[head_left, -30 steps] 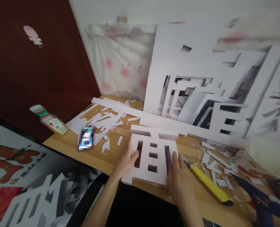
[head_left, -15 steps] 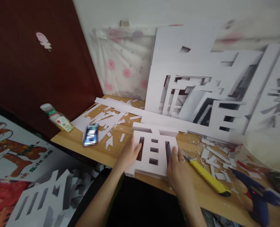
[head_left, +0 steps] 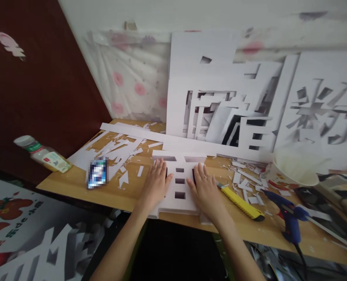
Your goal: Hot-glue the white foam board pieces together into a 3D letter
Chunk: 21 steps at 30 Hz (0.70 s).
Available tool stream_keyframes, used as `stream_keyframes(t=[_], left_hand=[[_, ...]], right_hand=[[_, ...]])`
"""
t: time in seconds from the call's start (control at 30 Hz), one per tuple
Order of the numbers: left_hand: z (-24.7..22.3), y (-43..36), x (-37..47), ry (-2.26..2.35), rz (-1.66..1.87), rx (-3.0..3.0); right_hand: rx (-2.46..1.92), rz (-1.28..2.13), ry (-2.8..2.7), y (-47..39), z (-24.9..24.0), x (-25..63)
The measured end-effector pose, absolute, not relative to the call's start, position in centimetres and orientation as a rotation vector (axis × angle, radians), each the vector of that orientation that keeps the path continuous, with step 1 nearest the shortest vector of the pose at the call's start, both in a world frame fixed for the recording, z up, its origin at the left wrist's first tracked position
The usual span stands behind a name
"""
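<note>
A thick white foam character (head_left: 180, 203) with several rectangular openings lies flat at the table's front edge. My left hand (head_left: 155, 181) rests flat on its left part, fingers spread and pointing away from me. On its right part lies my right hand (head_left: 205, 187), palm down with the fingers spread and a ring on one finger. The middle column of small openings shows between the hands. Just right of my right hand is a yellow utility knife (head_left: 242, 203).
A blue glue gun (head_left: 289, 218), a paper bucket (head_left: 290, 173) and white scraps (head_left: 248, 181) are at the right. At the left are a phone (head_left: 97, 173) and a bottle (head_left: 44, 154). Cut foam boards (head_left: 202, 78) lean on the wall.
Both hands have moved from the sides of the foam character onto its top face and now lie flatter. The view has turned to the right, so the surroundings appear shifted left.
</note>
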<state>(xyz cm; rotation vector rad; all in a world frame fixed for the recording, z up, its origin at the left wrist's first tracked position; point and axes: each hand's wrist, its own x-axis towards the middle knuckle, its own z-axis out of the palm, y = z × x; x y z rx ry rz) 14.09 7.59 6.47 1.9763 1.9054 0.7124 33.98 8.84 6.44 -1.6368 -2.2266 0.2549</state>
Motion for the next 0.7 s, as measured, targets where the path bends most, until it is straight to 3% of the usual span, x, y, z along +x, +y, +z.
stream_keyframes(t=[0.23,0.7], left_hand=[[4.4,7.7,12.9,1.844,0.826,1.949],[4.9,8.3,12.8,1.807,0.956,1.872]], right_hand=[[-1.570,0.215,-2.350,8.4,5.4,34.1],[-1.425,0.367,-2.101,8.4,6.0,34.4]])
